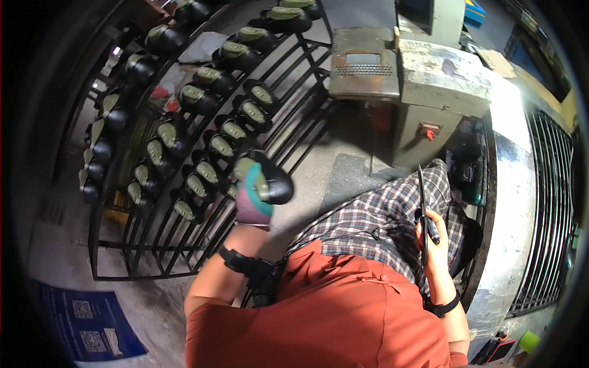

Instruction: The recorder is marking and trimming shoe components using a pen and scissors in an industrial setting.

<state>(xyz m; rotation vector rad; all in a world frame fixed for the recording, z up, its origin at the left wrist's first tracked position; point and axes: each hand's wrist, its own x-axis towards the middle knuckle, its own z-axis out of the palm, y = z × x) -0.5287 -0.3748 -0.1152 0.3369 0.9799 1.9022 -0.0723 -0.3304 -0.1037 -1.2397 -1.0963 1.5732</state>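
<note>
My left hand [253,205], in a purple and teal glove, is closed round a black shoe [279,186] with a green inner or sole part. It holds the shoe at the near right side of the rack, in front of other shoes like it. The glove hides part of the shoe. My right hand [434,236], bare, is closed round a slim dark tool [422,196] with a long narrow blade-like end pointing away from me. Its exact kind does not show. The tool is above my checked-cloth lap, apart from the shoe.
A black metal rack [288,138] at left carries rows of black-and-green shoes [202,92]. Ahead stands a grey machine [445,76] with a red switch [429,132] and a metal plate [365,61]. A metal surface with a grille [540,208] runs along the right.
</note>
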